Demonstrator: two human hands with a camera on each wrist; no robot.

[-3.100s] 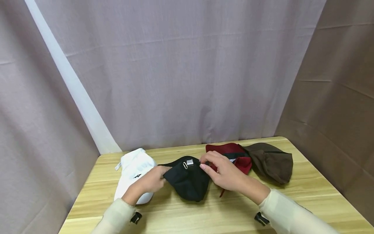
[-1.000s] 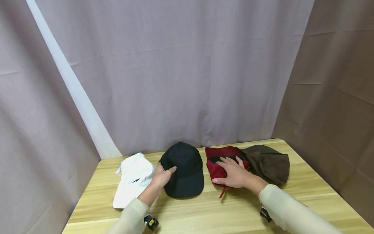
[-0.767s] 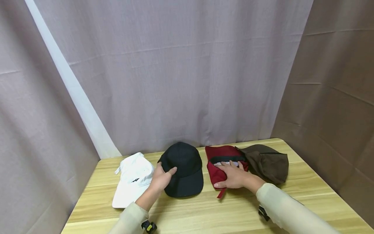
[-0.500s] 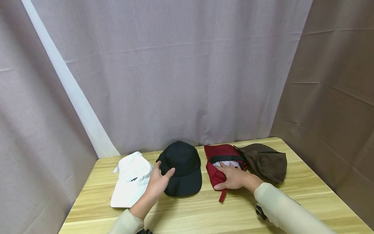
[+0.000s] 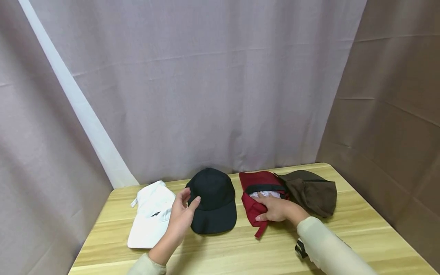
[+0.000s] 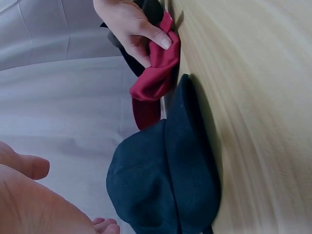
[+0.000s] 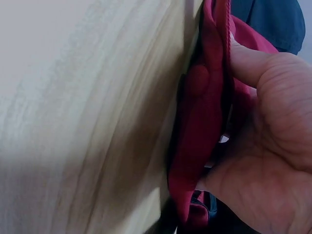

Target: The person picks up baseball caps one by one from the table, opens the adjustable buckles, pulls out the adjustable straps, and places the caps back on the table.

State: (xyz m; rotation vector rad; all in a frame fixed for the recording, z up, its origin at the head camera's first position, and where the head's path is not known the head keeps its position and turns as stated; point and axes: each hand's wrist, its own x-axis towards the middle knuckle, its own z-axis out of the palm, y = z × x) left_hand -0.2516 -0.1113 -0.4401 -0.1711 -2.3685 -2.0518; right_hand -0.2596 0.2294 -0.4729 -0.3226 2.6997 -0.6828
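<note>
A black baseball cap (image 5: pixel 214 191) sits crown up on the table, brim toward me. Just off its left side, my left hand (image 5: pixel 182 215) is raised with thumb and fingers spread, holding nothing; the left wrist view shows a gap between palm and cap. My right hand (image 5: pixel 278 209) grips the near edge of a red cap (image 5: pixel 252 208), which lies upturned with its dark inner band, a pale label and a loose strap showing. In the right wrist view the thumb presses the red fabric (image 7: pixel 200 112); the fingertips are partly hidden behind it.
A white cap (image 5: pixel 151 221) with a small black mark lies left of the black one. Against the red cap's right side rests a brown cap (image 5: pixel 314 194). Grey curtains (image 5: pixel 192 95) stand behind the wooden table (image 5: pixel 227 256).
Both hands held the black cap upturned earlier; it now sits crown up. My right hand has gone to the red cap, and my left has drawn back from the black one.
</note>
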